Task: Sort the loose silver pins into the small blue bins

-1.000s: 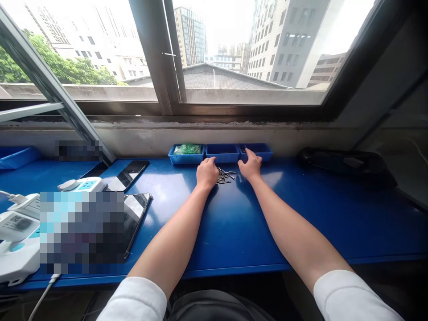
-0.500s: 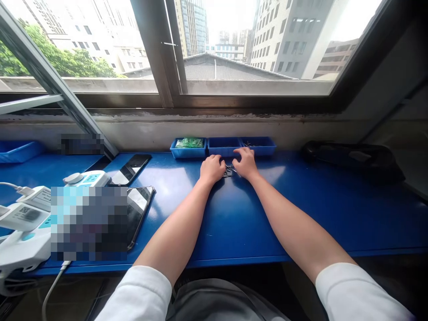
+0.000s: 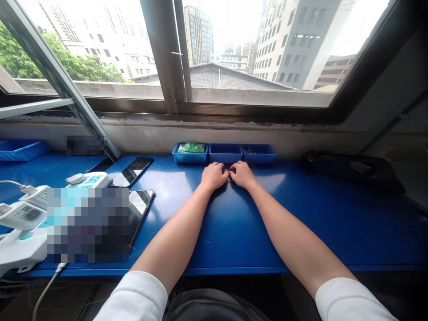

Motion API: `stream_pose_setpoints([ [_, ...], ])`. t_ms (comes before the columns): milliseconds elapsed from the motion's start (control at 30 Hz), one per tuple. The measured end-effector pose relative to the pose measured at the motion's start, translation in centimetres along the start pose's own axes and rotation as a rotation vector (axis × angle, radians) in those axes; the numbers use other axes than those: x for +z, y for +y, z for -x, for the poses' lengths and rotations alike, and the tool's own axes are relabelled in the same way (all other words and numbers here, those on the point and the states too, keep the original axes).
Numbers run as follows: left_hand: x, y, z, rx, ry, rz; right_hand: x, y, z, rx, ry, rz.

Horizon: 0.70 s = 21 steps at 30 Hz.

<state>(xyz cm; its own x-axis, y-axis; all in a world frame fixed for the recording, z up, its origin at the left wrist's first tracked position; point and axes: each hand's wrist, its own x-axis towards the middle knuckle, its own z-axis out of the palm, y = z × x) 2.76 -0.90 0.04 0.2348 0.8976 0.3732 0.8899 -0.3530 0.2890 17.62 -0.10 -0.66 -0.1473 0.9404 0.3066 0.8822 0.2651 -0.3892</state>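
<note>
Just in front of the bins, my left hand (image 3: 214, 175) and my right hand (image 3: 243, 174) meet over a small pile of thin metal pieces (image 3: 229, 180) on the blue table. The fingers of both hands are curled and closed around the pieces, which are too small to make out singly. Behind them stand three blue bins in a row. The left bin (image 3: 190, 157) holds green and clear packets, the middle bin (image 3: 226, 158) looks dark inside, and the right bin (image 3: 259, 158) has some thin metal pieces.
To the left lie a phone (image 3: 136, 170), a dark tablet-like device (image 3: 142, 209) and a white power strip (image 3: 23, 249) with plugs and cables. A blue tray (image 3: 23, 151) is at the far left. A black bag-like object (image 3: 351, 167) lies at the back right.
My right hand has drawn back from the bins toward my left hand, and its fingers have closed in over the pile. The whole view has shifted slightly.
</note>
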Motion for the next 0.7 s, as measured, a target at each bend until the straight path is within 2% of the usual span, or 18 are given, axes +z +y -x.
stream_pose_setpoints([
  [400,0.09,0.09,0.12,0.023,0.027,0.004,-0.19,-0.32,0.25,-0.038,-0.001,0.029],
  [700,0.27,-0.16,-0.28,0.127,0.149,0.115,-0.18,-0.15,-0.1,-0.106,0.144,-0.11],
])
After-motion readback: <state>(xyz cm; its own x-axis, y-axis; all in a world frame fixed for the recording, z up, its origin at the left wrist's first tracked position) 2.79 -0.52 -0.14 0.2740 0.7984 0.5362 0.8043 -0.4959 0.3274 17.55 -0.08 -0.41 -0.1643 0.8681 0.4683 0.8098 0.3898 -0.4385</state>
